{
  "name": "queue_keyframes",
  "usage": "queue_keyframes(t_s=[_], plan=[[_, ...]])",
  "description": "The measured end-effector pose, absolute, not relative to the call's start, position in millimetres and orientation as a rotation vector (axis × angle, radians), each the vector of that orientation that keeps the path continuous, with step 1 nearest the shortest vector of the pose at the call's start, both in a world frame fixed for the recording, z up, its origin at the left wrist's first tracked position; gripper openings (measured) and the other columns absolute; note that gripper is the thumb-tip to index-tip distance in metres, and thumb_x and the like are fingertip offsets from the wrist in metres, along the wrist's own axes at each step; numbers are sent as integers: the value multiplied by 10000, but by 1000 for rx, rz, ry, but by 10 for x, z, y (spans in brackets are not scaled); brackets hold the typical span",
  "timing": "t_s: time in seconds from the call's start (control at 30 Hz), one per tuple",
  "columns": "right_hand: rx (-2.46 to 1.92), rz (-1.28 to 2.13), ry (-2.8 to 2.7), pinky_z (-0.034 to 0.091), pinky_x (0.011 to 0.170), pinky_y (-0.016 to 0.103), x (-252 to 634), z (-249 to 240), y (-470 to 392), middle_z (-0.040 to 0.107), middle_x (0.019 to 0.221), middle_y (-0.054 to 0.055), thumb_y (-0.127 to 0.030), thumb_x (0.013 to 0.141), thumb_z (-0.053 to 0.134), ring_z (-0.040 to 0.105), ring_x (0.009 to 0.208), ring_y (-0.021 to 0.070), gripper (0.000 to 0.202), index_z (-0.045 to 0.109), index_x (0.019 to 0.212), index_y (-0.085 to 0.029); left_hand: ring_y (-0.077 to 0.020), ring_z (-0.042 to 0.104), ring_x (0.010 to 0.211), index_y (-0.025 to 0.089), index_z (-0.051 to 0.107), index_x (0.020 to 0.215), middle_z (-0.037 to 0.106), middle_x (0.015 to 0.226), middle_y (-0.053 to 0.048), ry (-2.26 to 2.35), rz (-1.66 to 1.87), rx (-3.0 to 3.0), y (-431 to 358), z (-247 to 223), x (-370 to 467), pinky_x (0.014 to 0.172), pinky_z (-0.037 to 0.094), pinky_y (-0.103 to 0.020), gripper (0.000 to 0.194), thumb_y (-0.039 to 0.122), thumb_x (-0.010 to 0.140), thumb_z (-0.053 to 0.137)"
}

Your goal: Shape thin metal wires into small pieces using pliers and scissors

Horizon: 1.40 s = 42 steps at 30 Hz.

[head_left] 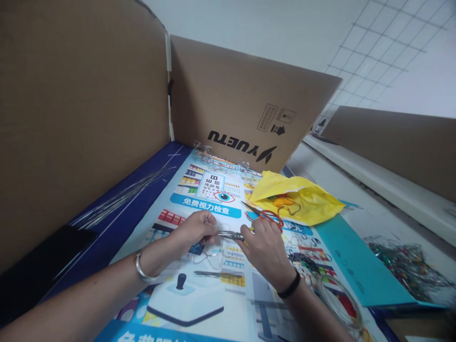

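Bench wirework at a cardboard-screened surface (pixel 180 156), seen from above the worker's hands. The left hand (pixel 201 229) pinches a thin wire (pixel 207 257) between thumb and index finger; the fingers of the right hand (pixel 265 249) are closed around the handles of a pair of pliers (pixel 231 235). The plier tip meets the left fingertips above the printed sheet (pixel 235 211), where the wire hangs in a loose curve; whether the jaws grip it cannot be told.

Likely hazards: because tip and fingertips meet so closely, a slip of the pliers could nip the skin; a weak pinch could let the springy wire twist away or bend out of shape. The scissors (pixel 262 215), lying with blades parted just beyond the right hand, could be knocked or could scratch a knuckle if that hand reaches forward. Loose ends could snag on the wire coil (pixel 322 290) near the right forearm.

Containers: the yellow pouch (pixel 317 197) lies on its side, mouth gaping toward the worker, with something orange (pixel 283 202) showing at its opening; its deeper contents are hidden. A tangle of wire pieces (pixel 409 261) lies beyond the turquoise board (pixel 359 261); no container around it can be made out.
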State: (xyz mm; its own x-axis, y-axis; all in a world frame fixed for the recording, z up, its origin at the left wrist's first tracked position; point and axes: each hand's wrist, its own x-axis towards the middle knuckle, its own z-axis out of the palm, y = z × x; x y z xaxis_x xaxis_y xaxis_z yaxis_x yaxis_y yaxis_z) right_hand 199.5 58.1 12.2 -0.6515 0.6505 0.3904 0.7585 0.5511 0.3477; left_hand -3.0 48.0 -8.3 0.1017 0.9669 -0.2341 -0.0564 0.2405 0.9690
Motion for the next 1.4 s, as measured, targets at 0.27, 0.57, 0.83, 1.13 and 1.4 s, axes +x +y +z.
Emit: queue_keyframes(t_s=[0.27, 0.57, 0.83, 1.13, 1.4], plan=[[-1169, -773, -2522, 233, 686, 338, 1999, 12, 584, 507, 753, 64, -420, 801, 541, 414, 755, 210, 224, 585, 838, -203, -73, 434, 368, 184, 455, 681, 561, 426, 35, 1201, 989, 995, 466, -16, -19, 394, 306, -181, 133, 164, 639, 579], [-1172, -742, -2548, 230, 668, 326, 2011, -18, 583, 509, 736, 53, -410, 815, 527, 426, 725, 200, 207, 579, 821, -210, -84, 480, 407, 180, 468, 675, 584, 456, 22, 1206, 984, 1009, 437, 20, -14, 427, 327, -186, 119, 148, 630, 574], [-1148, -693, -2555, 240, 673, 310, 2017, -38, 595, 520, 714, 41, -399, 821, 527, 450, 713, 186, 203, 565, 789, -202, -93, 513, 437, 183, 471, 681, 588, 468, 23, 1176, 1015, 1031, 436, 12, -20, 453, 348, -193, 127, 172, 641, 591], [-1228, -641, -2552, 220, 628, 299, 2018, -10, 596, 531, 686, 29, -431, 822, 520, 454, 675, 176, 230, 561, 754, -216, -96, 511, 451, 178, 476, 691, 583, 491, 25, 1160, 1037, 1038, 417, 63, -8, 463, 360, -204, 137, 194, 649, 605], [-1253, -686, -2437, 241, 687, 325, 2016, 114, 549, 516, 737, 58, -432, 812, 521, 436, 753, 208, 234, 582, 788, -207, -78, 474, 429, 182, 462, 672, 555, 480, 44, 1202, 1130, 986, 419, 46, 35, 451, 341, -188, 171, 219, 645, 626]])
